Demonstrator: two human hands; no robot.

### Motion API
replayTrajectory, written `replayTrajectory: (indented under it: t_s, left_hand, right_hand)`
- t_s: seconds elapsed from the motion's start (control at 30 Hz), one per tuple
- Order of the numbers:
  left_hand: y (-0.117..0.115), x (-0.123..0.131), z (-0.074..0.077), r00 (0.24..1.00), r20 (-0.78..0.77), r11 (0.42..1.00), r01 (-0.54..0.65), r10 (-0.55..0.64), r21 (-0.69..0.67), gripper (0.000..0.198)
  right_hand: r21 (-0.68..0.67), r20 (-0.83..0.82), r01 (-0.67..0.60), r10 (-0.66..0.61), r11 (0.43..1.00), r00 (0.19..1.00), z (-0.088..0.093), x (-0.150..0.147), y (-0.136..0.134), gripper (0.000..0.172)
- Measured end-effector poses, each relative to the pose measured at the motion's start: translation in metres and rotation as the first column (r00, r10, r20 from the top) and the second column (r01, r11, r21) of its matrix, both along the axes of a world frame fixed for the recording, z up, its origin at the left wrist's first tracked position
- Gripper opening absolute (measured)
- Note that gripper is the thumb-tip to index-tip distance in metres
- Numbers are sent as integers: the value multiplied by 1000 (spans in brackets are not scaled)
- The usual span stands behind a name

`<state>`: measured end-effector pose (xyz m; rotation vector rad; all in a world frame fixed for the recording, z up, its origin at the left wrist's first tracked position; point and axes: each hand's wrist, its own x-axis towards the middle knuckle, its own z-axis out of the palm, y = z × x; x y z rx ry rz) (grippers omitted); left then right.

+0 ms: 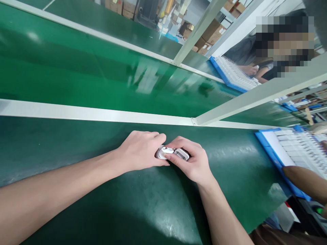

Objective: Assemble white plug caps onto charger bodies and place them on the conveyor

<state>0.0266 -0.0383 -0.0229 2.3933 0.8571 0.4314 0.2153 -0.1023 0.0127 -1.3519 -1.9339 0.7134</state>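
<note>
A small white plastic device point(165, 151) is held between my two hands, over the green tabletop point(143, 204). My left hand point(143, 149) is closed round its left end, with thumb and fingers wrapped about it. From the other side, my right hand point(195, 158) pinches it between thumb and forefinger. On the right, a hollow, rounded white piece point(182, 154) shows within my right hand's grip. Whether the two pieces are joined cannot be made out, since fingers cover the middle.
A white frame rail point(102, 113) runs along the bench behind my hands, with a slanted post point(255, 93) at right. Blue trays point(270, 149) of white parts lie to the right near another person's arm point(306, 183). A co-worker sits across the bench.
</note>
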Motion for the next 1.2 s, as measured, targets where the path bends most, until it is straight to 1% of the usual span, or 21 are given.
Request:
replayTrajectory:
  t_s: [0.17, 0.3, 0.47, 0.6, 0.7, 0.77, 0.9, 1.0, 1.13, 1.2]
  left_hand:
    - [0, 0, 1, 1000, -5, 1000, 4, -4, 6, 43]
    - [0, 0, 0, 1000, 9, 1000, 5, -5, 6, 43]
    - [0, -1, 2, 1000, -6, 1000, -5, 5, 2, 42]
    - [-1, -1, 4, 1000, -13, 1000, -2, 2, 0, 42]
    - [-1, -1, 5, 1000, -30, 1000, 0, 0, -6, 41]
    - [-1, -1, 5, 999, -41, 1000, -3, 2, -10, 40]
    - [-1, -1, 5, 999, -46, 1000, -6, 6, -15, 41]
    - [0, 0, 5, 999, -44, 1000, -13, 12, -14, 41]
    - [0, -1, 6, 998, -55, 999, -19, 18, -26, 42]
    - [-2, -1, 6, 998, -61, 999, -22, 20, -37, 43]
  right_hand:
    - [-1, -24, 11, -11, 1000, 1000, -4, 2, 1, 7]
    - [-7, 31, -15, 15, 1000, 999, 2, 1, -1, 7]
    - [-2, 83, -8, 8, 1000, 996, 9, -1, -4, 7]
    - [-76, 77, 38, -32, 996, 996, 10, -3, -4, 5]
    - [-143, 69, 64, -55, 988, 996, 11, -4, -3, 8]
    - [-157, 75, 64, -53, 985, 996, 12, -5, -2, 10]
    - [-146, 123, 71, -53, 987, 991, 15, -6, -4, 13]
    - [-111, 167, 64, -45, 992, 985, 15, -8, -6, 12]
    - [-64, 177, 36, -24, 997, 984, 12, -9, -8, 11]
    - [-65, 161, 28, -17, 998, 987, 9, -7, -7, 10]
